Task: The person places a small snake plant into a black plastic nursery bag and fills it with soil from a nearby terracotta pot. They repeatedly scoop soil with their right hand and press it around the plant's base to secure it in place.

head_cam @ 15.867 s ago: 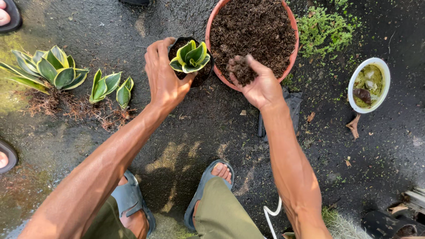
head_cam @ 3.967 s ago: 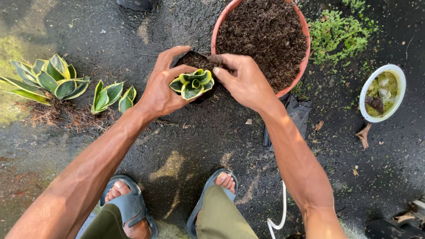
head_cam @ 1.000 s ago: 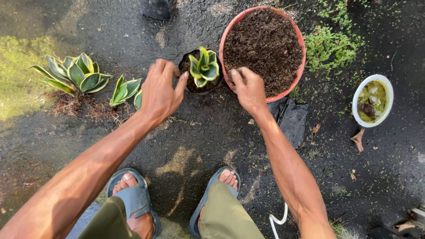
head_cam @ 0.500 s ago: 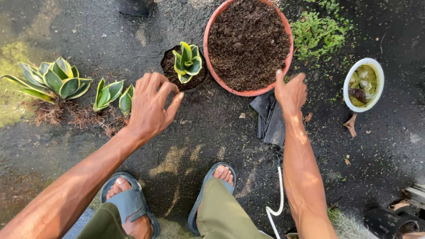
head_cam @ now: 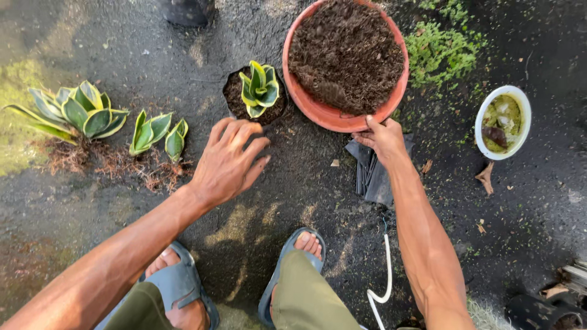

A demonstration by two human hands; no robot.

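A small green-and-yellow plant [head_cam: 258, 90] stands potted in a black grow bag [head_cam: 235, 101] full of soil. My left hand [head_cam: 231, 160] hovers just below it, fingers spread, holding nothing. My right hand [head_cam: 385, 138] grips the near rim of a large terracotta bowl [head_cam: 318, 112] filled with dark soil. Its fingers curl over the edge. Two bare-root plants lie to the left: a bigger one [head_cam: 73, 113] and a smaller one [head_cam: 158, 131].
Folded black bags [head_cam: 370, 177] lie under my right wrist. A white bowl [head_cam: 483, 119] with greenish liquid sits at the right. Green weeds [head_cam: 446, 49] grow beyond the terracotta bowl. My sandalled feet [head_cam: 299, 256] are below, and a white cord [head_cam: 385, 275] runs near them.
My left hand has let go of the potted plant and drawn back. My right hand moved off the soil to the terracotta bowl's near rim.
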